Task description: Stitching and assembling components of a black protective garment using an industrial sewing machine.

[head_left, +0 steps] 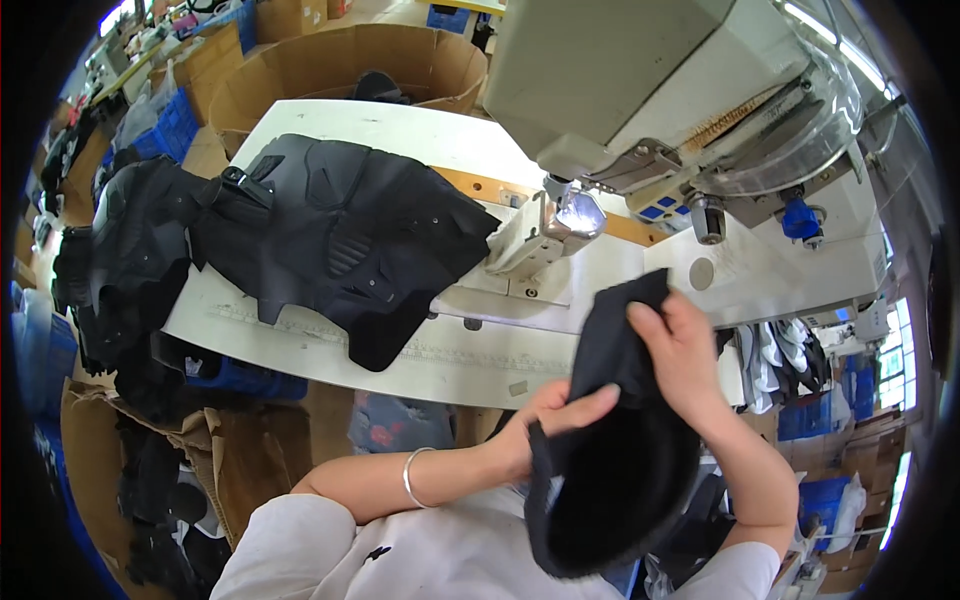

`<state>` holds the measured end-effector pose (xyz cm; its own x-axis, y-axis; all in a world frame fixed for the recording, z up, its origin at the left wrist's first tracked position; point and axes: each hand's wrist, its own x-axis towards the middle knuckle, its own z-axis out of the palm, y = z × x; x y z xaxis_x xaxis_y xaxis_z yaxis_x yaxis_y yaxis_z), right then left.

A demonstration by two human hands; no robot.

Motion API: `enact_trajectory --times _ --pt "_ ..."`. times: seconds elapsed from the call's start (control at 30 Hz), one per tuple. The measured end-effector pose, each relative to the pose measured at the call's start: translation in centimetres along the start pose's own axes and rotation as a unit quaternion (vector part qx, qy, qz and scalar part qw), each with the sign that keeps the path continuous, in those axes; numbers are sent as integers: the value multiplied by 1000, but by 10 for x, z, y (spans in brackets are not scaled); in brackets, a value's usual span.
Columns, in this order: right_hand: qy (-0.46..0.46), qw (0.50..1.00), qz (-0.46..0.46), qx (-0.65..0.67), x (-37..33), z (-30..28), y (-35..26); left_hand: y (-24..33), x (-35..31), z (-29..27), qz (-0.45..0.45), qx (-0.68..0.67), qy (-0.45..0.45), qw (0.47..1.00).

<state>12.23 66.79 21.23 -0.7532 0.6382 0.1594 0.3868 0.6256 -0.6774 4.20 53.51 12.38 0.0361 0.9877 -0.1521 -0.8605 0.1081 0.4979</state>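
Note:
Between my two hands I hold a black padded fabric piece (625,450), curved into a hollow shape, in front of my chest at the table's near edge. My left hand (560,415) pinches its left edge, thumb on top. Higher up, my right hand (675,345) grips the upper right edge, thumb pressed on the cloth. The inside of the piece is dark and its far side is hidden. Just beyond stands a sewing machine (620,90), its lit needle area (578,212) over a narrow arm (530,245). Black moulded panels (350,220) lie on the table left of that arm.
The white table (300,310) has a ruler strip along its near side. More black panels (135,250) hang over its left end. A large cardboard box (300,75) stands behind, another open box (90,440) at lower left. Blue crates (815,415) are at the right.

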Motion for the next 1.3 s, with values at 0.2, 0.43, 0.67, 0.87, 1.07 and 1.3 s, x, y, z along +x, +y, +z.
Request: enact_trajectory --times 0.2,0.43,0.67,0.87,1.07,1.3 --pt "2 996 -6 86 30 55 53 30 3 -61 -81 152 7 985" --pt "-32 991 -103 77 40 50 28 34 -9 -20 -65 370 15 927" --pt "-56 998 20 23 39 64 27 -65 50 -62 148 511 255 808" --pt "89 993 -82 -15 29 64 52 -56 50 -32 332 501 262 756" --pt "137 964 -223 39 27 55 57 -17 -11 -49 298 685 47 663" --pt "124 969 -121 178 34 65 40 184 28 -90 345 919 149 119"
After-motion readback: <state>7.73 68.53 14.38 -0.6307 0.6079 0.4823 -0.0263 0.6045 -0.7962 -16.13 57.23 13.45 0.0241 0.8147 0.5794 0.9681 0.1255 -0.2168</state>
